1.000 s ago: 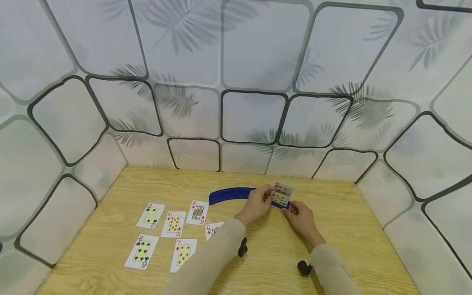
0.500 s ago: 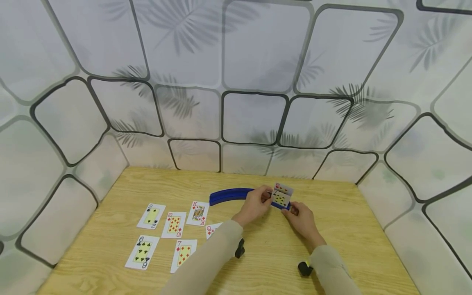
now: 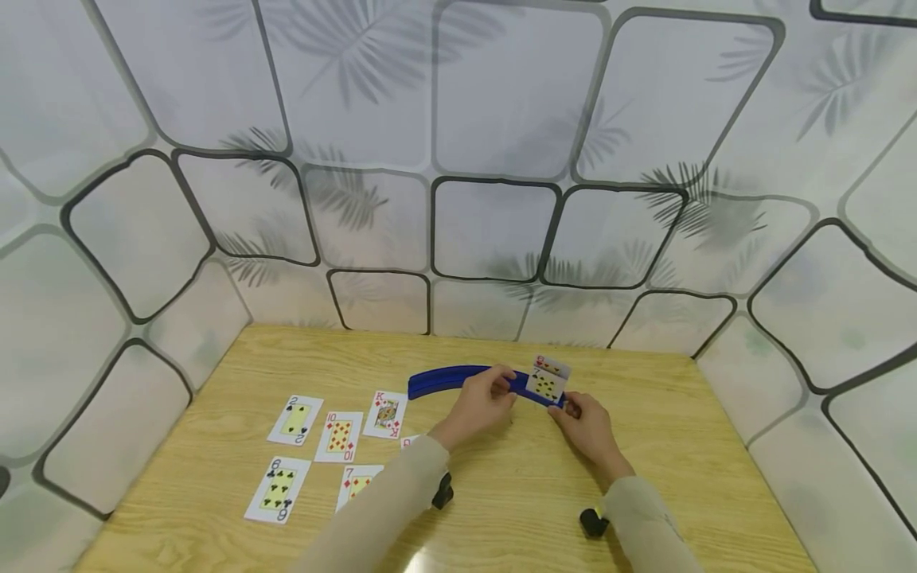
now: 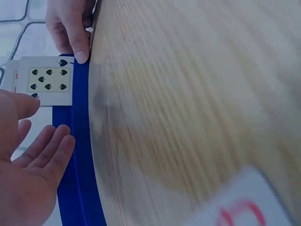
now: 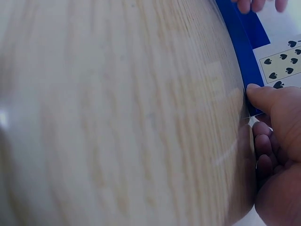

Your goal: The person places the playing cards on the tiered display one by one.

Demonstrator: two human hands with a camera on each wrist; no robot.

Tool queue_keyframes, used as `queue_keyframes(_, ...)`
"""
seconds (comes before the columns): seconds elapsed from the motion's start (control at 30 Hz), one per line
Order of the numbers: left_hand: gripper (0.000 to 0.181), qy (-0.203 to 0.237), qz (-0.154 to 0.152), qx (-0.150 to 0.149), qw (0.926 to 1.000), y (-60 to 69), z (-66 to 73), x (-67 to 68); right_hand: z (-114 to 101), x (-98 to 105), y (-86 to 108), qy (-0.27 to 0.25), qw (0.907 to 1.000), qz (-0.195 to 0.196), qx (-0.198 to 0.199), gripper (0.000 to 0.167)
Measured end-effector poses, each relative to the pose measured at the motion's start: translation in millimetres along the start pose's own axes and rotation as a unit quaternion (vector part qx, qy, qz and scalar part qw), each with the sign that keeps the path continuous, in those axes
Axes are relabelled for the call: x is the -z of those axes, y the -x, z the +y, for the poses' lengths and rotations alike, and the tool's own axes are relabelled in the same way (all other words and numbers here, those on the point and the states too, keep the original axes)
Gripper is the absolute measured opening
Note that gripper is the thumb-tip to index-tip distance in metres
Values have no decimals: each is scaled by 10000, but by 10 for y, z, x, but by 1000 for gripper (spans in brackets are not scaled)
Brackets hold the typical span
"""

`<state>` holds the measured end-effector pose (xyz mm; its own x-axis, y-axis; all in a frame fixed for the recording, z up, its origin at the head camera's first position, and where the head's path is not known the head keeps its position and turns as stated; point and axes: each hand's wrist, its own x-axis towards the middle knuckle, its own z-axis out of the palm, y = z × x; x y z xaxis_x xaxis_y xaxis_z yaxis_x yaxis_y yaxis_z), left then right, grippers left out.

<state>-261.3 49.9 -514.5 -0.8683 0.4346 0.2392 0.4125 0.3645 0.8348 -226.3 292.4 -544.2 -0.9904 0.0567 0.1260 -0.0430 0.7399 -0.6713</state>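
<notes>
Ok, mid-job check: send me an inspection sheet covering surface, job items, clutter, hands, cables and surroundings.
Surface: light wood-grain table.
Job items: blue card holder, curved, with the seven of spades propped in it and a red-pip card behind; black two, black six, ten of diamonds and king of diamonds lie flat; red seven partly hidden by the left sleeve.
Clutter: nothing seen.
Left hand: at the holder's middle, apart from the seven of spades; contact with the holder unclear.
Right hand: grips the holder's right end.
Cables: nothing seen.
Surroundings: pale walls with dark outlines and leaf patterns.
</notes>
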Motion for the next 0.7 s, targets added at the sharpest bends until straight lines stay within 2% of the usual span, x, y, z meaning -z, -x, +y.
queue_keyframes(0.17, 31, -107, 73, -180, 9998, 122, -45, 139, 4, -15, 3, 3, 10000, 11, 17, 30)
queue_keyframes(0.33, 31, -148, 162, -229, 9995, 237, -97, 294, 17, -22, -2, -34, 10000, -19, -62, 29)
queue_keyframes(0.53, 33, -177, 149, -104, 9997, 390, -135, 539, 20, -26, -1, -6, 10000, -14, -49, 31)
queue_keyframes(0.7, 35, -234, 224, 42, 9995, 519, -230, 752, 5, -19, 11, 4, 10000, -11, -34, 32)
